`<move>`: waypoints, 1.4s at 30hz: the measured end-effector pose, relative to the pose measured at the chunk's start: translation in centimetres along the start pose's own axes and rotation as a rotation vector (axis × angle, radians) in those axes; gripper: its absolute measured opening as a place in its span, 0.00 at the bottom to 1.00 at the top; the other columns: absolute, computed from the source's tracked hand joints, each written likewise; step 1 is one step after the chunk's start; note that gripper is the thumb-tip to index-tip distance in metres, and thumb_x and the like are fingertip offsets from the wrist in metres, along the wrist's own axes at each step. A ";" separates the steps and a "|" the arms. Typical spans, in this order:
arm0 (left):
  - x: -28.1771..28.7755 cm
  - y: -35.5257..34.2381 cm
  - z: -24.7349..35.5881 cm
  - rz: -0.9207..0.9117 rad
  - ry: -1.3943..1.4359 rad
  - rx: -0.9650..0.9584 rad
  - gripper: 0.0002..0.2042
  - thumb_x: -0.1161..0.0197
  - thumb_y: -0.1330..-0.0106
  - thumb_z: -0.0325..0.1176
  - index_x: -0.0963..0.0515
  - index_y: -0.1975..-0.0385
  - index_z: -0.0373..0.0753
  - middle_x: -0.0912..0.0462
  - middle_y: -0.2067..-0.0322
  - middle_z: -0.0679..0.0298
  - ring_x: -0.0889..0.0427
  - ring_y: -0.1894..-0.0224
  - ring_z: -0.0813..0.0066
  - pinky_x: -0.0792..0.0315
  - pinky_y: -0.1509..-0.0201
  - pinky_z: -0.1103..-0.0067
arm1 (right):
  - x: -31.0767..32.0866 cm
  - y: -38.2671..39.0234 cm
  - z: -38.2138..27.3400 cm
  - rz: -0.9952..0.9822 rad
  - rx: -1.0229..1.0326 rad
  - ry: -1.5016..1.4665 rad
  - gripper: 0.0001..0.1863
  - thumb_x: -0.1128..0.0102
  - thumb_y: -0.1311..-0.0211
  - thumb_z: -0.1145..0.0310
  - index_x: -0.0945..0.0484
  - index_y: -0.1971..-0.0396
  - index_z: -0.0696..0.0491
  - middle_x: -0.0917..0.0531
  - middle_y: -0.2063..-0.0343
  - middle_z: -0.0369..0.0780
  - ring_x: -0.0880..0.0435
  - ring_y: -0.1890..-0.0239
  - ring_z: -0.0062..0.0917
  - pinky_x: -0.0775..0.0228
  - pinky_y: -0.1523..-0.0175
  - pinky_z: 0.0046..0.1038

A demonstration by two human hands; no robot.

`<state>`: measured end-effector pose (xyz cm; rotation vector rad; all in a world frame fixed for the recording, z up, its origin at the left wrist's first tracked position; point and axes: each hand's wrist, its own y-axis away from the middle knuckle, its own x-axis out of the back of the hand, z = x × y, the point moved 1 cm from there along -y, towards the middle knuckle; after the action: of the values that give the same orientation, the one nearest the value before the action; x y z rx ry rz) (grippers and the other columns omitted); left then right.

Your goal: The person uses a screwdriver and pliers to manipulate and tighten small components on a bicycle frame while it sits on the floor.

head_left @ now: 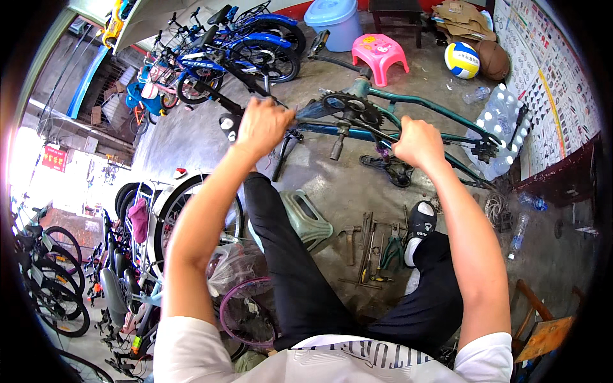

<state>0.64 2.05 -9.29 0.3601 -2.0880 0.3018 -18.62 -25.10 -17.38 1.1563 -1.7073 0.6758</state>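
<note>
A teal bicycle frame (415,100) without wheels lies across the space in front of me. Its black chainring (364,112) sits near the middle, and a metal cylindrical tool (338,144) sticks out toward me beside it. My left hand (265,126) is closed around the left part of the frame; its fingers hide the exact grip. My right hand (418,142) is closed on a thin metal bar (384,134) running toward the chainring, seemingly a wrench handle. A crank arm (338,62) points away to the upper left. Below the frame rests a black pedal (387,171).
Hammer (349,246), pliers (391,249) and several wrenches and screwdrivers lie between my feet, near a grey-green stool (306,220). Beyond the frame stand a pink stool (379,54) and blue bin (332,24). Bottles (504,124) are at right, parked bicycles (236,51) at left.
</note>
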 end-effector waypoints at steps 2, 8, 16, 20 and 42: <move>-6.5 1.8 3.7 -0.163 0.257 0.236 0.07 0.39 0.32 0.38 0.16 0.62 0.46 0.14 0.71 0.59 0.14 0.65 0.55 0.21 0.57 0.59 | 0.1 0.0 -0.6 -0.015 -0.008 0.011 0.21 0.32 0.50 0.60 0.19 0.59 0.59 0.12 0.62 0.54 0.12 0.56 0.48 0.19 0.49 0.44; -5.0 -2.1 27.3 -0.126 2.477 0.592 0.13 0.47 0.20 0.38 0.26 0.46 0.36 0.16 0.58 0.59 0.15 0.55 0.69 0.19 0.50 0.69 | 0.0 0.1 -0.4 0.002 -0.014 0.067 0.21 0.31 0.49 0.60 0.19 0.60 0.59 0.12 0.63 0.54 0.12 0.57 0.49 0.19 0.50 0.46; -10.9 4.0 35.8 -0.443 2.183 1.017 0.15 0.44 0.23 0.41 0.23 0.48 0.37 0.16 0.65 0.62 0.16 0.60 0.70 0.25 0.60 0.71 | -0.1 -0.1 -0.8 0.002 -0.029 0.042 0.18 0.32 0.50 0.62 0.19 0.61 0.58 0.12 0.65 0.53 0.12 0.58 0.50 0.20 0.50 0.45; -18.2 13.8 39.1 -1.032 1.144 0.949 0.19 0.42 0.30 0.45 0.18 0.46 0.39 0.16 0.46 0.48 0.17 0.44 0.46 0.23 0.44 0.55 | -0.3 -0.3 -0.3 -0.005 -0.029 0.045 0.20 0.32 0.50 0.62 0.20 0.61 0.60 0.13 0.65 0.54 0.12 0.58 0.50 0.20 0.51 0.46; -3.0 0.4 16.1 0.330 1.986 1.093 0.23 0.45 0.22 0.52 0.23 0.55 0.33 0.16 0.65 0.61 0.20 0.71 0.78 0.25 0.66 0.80 | -0.7 -0.1 -0.2 0.037 -0.022 0.030 0.19 0.32 0.52 0.62 0.20 0.63 0.60 0.13 0.66 0.55 0.13 0.59 0.51 0.21 0.51 0.47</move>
<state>-10.69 -2.88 -20.09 0.1282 0.1293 1.2954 -18.31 -24.70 -17.89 1.0969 -1.7106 0.6925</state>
